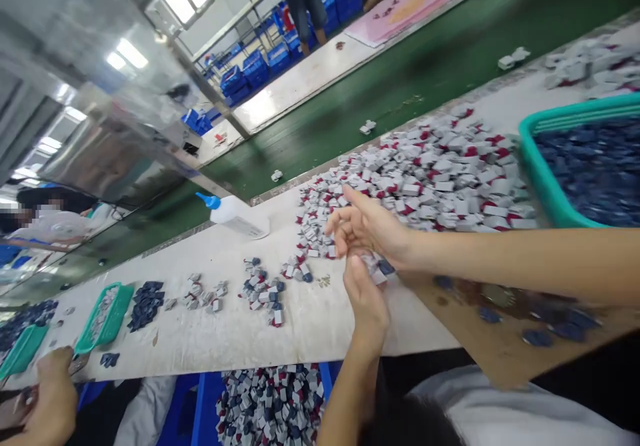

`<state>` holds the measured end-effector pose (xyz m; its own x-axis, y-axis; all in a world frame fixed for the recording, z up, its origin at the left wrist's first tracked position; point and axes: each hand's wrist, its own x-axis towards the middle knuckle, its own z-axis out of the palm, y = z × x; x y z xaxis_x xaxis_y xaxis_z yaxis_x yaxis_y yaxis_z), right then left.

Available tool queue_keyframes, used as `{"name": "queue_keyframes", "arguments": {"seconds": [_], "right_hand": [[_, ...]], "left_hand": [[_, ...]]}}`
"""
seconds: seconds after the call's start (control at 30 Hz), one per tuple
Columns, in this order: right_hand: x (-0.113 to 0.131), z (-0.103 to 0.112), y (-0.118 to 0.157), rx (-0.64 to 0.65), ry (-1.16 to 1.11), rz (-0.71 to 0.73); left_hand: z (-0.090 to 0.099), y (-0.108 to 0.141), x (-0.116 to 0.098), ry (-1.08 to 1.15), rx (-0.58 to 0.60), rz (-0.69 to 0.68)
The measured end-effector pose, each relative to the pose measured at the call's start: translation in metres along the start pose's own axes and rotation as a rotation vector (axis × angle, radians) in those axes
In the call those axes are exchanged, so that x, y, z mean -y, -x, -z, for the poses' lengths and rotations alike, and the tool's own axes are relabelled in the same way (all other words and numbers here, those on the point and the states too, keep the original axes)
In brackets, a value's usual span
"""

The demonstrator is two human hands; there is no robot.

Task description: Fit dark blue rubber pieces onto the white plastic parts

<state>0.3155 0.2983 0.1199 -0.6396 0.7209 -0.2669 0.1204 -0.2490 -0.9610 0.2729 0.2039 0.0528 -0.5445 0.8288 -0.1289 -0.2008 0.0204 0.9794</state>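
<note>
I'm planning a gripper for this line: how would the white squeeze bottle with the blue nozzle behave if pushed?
The squeeze bottle lies on its side on the white table, so it would probably roll or pivot rather than tip. It looks like thin plastic, likely light and soft-walled. Its smooth sides may be somewhat slippery.

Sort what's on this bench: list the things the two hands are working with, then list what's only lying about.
In hand:
left hand and right hand, holding small grey-and-red parts
big heap of grey-and-red parts

Lying about:
white squeeze bottle
teal basket of dark blue parts
small green tray
cardboard sheet
</note>
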Motion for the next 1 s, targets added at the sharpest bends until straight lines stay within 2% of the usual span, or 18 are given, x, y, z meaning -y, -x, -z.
{"name": "queue_keyframes", "arguments": {"seconds": [0.07,0.2,0.3,0.4,0.57,0.67,0.77,0.87,0.93,1.0], "right_hand": [[0.016,-0.005,-0.045,-0.020,0.165,0.033],[0.033,-0.012,-0.144,-0.162,0.634,0.077],[0.026,-0.025,-0.204,-0.177,0.942,0.083],[0.013,-0.047,-0.246,-0.128,1.141,0.102],[-0.004,-0.089,-0.293,-0.042,1.331,0.225],[-0.011,-0.103,-0.312,-0.051,1.392,0.300],[-0.014,-0.107,-0.330,-0.127,1.428,0.323],[-0.012,-0.105,-0.350,-0.202,1.451,0.296],[-0.008,-0.104,-0.363,-0.179,1.463,0.301],[-0.005,-0.106,-0.371,-0.100,1.475,0.342]], "left_hand": [[0.017,-0.005,-0.013,0.178,-0.049,0.065],[0.040,-0.006,-0.032,0.401,-0.114,0.044],[0.051,-0.007,-0.038,0.513,-0.139,0.076],[0.063,-0.010,-0.042,0.623,-0.144,0.141],[0.077,-0.026,-0.046,0.748,-0.167,0.206],[0.080,-0.040,-0.036,0.764,-0.229,0.231],[0.084,-0.056,-0.015,0.791,-0.272,0.296],[0.089,-0.067,0.008,0.797,-0.262,0.389],[0.092,-0.071,0.018,0.749,-0.272,0.419],[0.093,-0.072,0.023,0.684,-0.307,0.424]]}}
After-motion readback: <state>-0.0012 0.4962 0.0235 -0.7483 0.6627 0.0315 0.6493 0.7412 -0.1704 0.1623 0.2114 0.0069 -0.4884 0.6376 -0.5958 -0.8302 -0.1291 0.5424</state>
